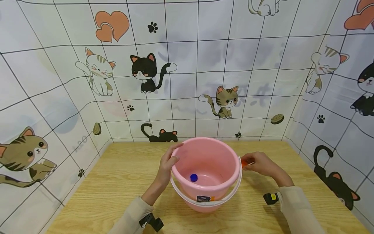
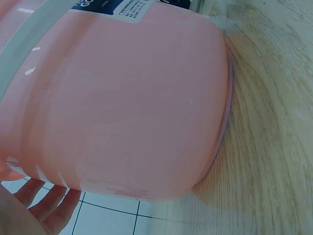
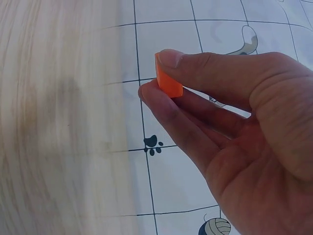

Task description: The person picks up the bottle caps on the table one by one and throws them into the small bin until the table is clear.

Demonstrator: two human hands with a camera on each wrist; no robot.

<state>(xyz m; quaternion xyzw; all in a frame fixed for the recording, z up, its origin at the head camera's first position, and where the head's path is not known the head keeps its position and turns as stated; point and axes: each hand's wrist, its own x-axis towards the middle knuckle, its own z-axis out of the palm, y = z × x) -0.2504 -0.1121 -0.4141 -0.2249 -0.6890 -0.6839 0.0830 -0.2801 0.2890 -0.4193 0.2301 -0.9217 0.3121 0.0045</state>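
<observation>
A pink plastic bucket (image 1: 204, 187) stands upright on the table in the head view, its white handle (image 1: 205, 204) hanging down across the front. My left hand (image 1: 167, 165) holds the bucket's left rim, thumb over the edge; the left wrist view shows its fingers (image 2: 63, 210) against the bucket wall (image 2: 127, 107). On the bucket's floor lies a small round blue cap-like piece (image 1: 193, 177). Just right of the rim, my right hand (image 1: 261, 163) pinches a small orange piece (image 3: 168, 83) between thumb and fingers. Its exact kind is hard to tell, as the fingers cover part of it.
The wood-grain table (image 1: 131, 182) extends around the bucket. White cloth printed with cats and grid lines (image 1: 187, 81) rises behind the table and along both sides. A dark label (image 1: 203, 198) is on the bucket's front, partly behind the handle.
</observation>
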